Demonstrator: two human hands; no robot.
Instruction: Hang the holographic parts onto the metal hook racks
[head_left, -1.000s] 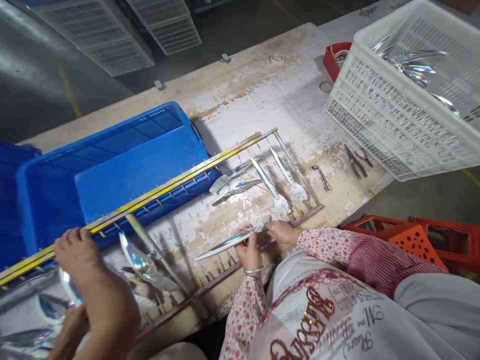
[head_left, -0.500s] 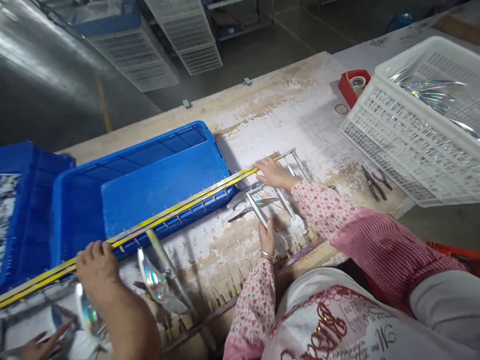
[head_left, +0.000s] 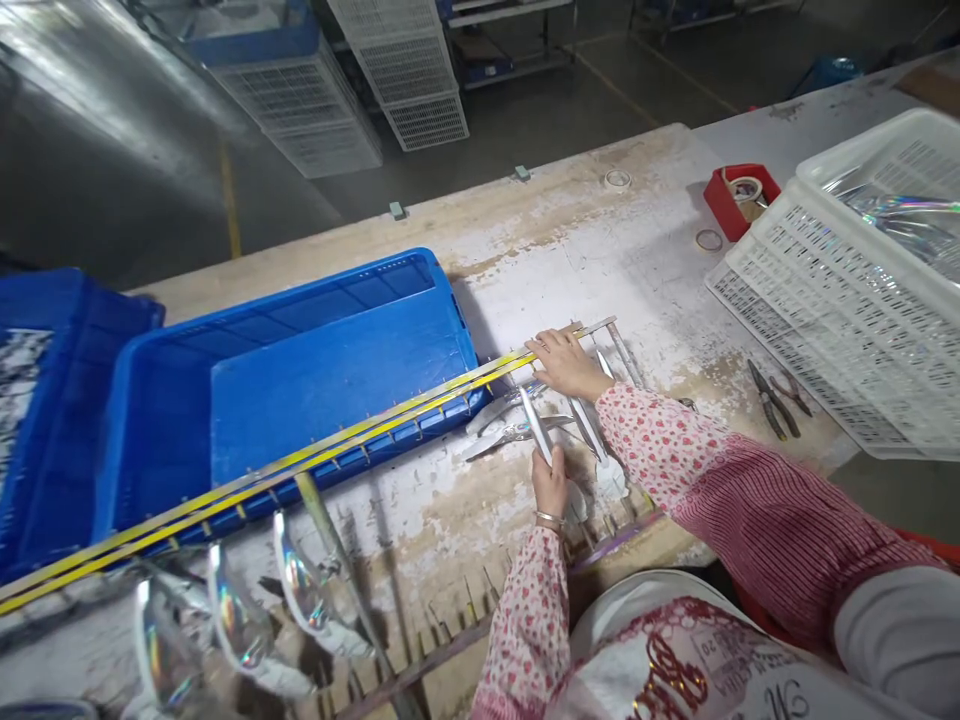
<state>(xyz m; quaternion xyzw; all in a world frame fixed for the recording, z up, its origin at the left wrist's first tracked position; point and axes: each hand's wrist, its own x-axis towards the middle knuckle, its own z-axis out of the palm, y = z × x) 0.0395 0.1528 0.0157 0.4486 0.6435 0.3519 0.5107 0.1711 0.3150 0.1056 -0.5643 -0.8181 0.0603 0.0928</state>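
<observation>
My left hand [head_left: 550, 482] is closed around a slim curved silver part [head_left: 536, 424], which stands slanted among the bars of a long rack. With fingers curled over its top, my right hand [head_left: 568, 365] grips the rack's yellow rail [head_left: 420, 408] close to the far right end. Under and beside my hands lie more shiny silver pieces [head_left: 517, 432], some with white wrapping on one end. Further left, several iridescent silver parts [head_left: 304, 585] hang from the rack with white-wrapped lower ends. My right forearm hides part of the rack's right end.
A blue tub [head_left: 337, 370] sits behind the rack, with another blue bin [head_left: 67, 400] at its left. On the right are pliers [head_left: 766, 400], a white mesh crate [head_left: 847, 320] holding shiny parts, a red box [head_left: 739, 200] with tape, and loose tape rolls [head_left: 618, 179].
Another person's arm and hands at the left, one on the rail, have left view, uncovering more hanging parts. The view has shifted slightly; my hands keep the same holds.
</observation>
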